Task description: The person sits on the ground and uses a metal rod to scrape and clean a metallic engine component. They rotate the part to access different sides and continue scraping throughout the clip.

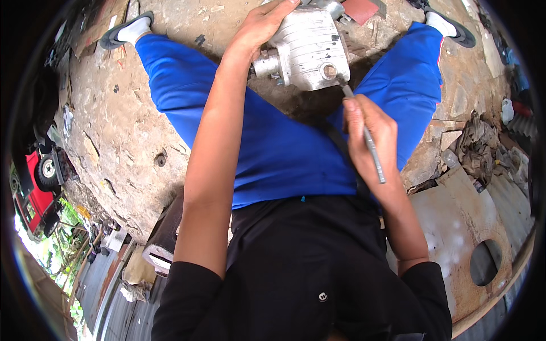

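Between my spread legs is a silvery cast-metal housing (313, 47) with ribbed sides, dark specks and a round hole near its lower corner. My left hand (262, 25) grips its upper left side, the fingertips partly hidden behind the metal. A cylindrical metal fitting (266, 64) juts from the housing's left side. In my right hand (371, 128) is a slim grey metal tool (372, 149), held like a pen. Its tip meets the housing's lower right edge, close to the round hole; the exact shape of the tip is too small to tell.
A piece of red sandpaper (361, 10) lies beyond the housing on the rough ground (123, 128). On the right are a rusty metal sheet (452, 230) with a round cutout and crumpled rags (477, 145). A red vehicle (40, 192) stands far left.
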A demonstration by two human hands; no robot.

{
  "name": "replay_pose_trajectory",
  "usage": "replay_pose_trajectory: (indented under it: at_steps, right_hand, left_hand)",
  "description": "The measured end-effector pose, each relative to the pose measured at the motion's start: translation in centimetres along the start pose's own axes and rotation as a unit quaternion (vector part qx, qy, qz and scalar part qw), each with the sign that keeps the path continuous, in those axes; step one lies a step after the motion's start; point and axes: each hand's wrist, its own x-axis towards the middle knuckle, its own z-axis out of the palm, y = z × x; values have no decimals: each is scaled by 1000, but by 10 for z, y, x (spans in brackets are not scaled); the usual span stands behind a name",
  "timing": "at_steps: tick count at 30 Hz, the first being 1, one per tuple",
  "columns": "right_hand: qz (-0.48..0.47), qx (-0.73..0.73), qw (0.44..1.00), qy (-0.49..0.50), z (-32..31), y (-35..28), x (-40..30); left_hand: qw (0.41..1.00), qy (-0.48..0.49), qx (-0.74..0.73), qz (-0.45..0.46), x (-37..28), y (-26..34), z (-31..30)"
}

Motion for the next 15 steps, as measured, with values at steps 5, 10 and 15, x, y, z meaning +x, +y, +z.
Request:
replay_pose_trajectory:
  at_steps: [5, 10, 15]
  right_hand:
    - [116, 40, 992, -24, -14, 8, 2]
    - [74, 4, 997, -12, -3, 1, 1]
    - [27, 145, 988, -50, -3, -6, -5]
  left_hand:
    - [999, -12, -33, -18, -3, 2, 0]
    - [999, -15, -45, -17, -1, -1, 1]
    - [999, 0, -25, -27, -4, 5, 0]
